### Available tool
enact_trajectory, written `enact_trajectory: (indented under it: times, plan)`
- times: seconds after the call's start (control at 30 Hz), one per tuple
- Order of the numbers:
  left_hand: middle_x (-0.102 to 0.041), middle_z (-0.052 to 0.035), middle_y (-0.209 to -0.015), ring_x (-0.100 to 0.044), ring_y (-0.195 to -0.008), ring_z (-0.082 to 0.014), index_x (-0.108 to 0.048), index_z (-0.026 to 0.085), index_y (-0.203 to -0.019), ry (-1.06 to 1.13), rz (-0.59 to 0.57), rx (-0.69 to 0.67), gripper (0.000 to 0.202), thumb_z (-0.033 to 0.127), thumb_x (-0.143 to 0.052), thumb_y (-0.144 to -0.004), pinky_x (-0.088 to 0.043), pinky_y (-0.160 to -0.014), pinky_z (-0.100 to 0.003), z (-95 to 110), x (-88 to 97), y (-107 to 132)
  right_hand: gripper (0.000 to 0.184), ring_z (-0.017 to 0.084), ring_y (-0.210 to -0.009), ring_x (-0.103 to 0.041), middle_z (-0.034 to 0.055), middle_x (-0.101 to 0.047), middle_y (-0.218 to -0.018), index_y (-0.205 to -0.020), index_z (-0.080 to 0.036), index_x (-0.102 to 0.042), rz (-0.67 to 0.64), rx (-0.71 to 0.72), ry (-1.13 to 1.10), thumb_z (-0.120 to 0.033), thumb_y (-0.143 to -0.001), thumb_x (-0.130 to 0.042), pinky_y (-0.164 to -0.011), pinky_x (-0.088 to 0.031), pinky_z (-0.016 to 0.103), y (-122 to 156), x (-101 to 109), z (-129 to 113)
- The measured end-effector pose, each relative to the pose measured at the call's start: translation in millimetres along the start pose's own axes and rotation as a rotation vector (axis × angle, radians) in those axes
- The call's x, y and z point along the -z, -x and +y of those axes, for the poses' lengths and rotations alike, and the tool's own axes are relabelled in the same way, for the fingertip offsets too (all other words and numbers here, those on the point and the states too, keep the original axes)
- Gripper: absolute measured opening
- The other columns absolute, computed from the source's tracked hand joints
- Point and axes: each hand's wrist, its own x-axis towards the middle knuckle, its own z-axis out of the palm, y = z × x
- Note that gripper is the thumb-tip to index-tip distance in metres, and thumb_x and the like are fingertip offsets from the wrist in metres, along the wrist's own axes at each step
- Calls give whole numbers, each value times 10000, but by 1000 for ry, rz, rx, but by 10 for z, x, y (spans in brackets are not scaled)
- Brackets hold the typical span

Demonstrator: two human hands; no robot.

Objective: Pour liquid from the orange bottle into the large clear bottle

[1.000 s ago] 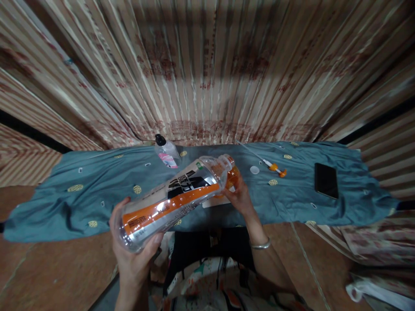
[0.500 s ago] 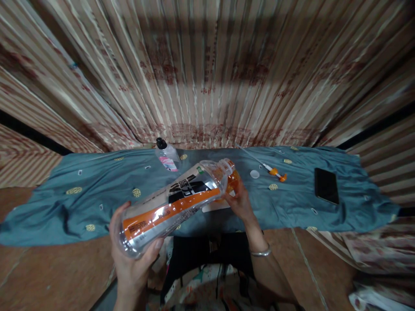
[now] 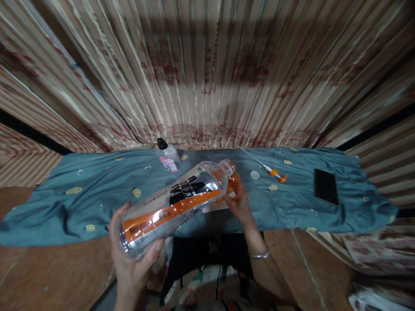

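Note:
My left hand (image 3: 132,259) is wrapped round the base of a large clear plastic bottle (image 3: 171,207) with an orange, silver and black label. The bottle lies tilted, its open neck up and to the right. Just behind that neck is an amber transparent bottle (image 3: 234,181), gripped by my right hand (image 3: 240,205); its lower part is hidden by my fingers and the large bottle. Whether the two necks touch, I cannot tell. Under the hands, part of a flat white thing (image 3: 215,208) shows on the cloth.
On the teal patterned cloth (image 3: 106,185) stands a clear bottle with a black cap and pink label (image 3: 168,160). A white and orange pump head with a long tube (image 3: 274,172) lies to the right, near a white disc (image 3: 254,175). A black phone (image 3: 326,186) lies at far right.
Both hands hold nearly the same pose. The large bottle's neck and my right hand have dipped by a very small amount.

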Motion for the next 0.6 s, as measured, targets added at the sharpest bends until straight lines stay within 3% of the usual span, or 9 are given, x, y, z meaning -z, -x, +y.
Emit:
enact_trajectory:
  times: [0.2,0.6]
  plan:
    - [-730,-125,-1521,-786,-1291,-395,-694,296,-1568,-3,-16,-26,1026,695,-1053,-693,-696,-1113,-536,48,6,-35,779,418,-1368,-882,155,-922,-1419,-1521,-302,-750,34,2,0,-677,-893,-1018,-1210,-729,601,9,-17,5]
    - [-725,-135,-1524,-772,-1303,-414,-704,302,-1513,-16,62,-51,1000,808,-1008,-706,-674,-1143,-593,168,-80,-11,733,402,-1351,-886,135,-919,-1443,-1536,-315,-736,37,17,20,-595,-919,-1016,-1162,-740,562,15,-15,-12]
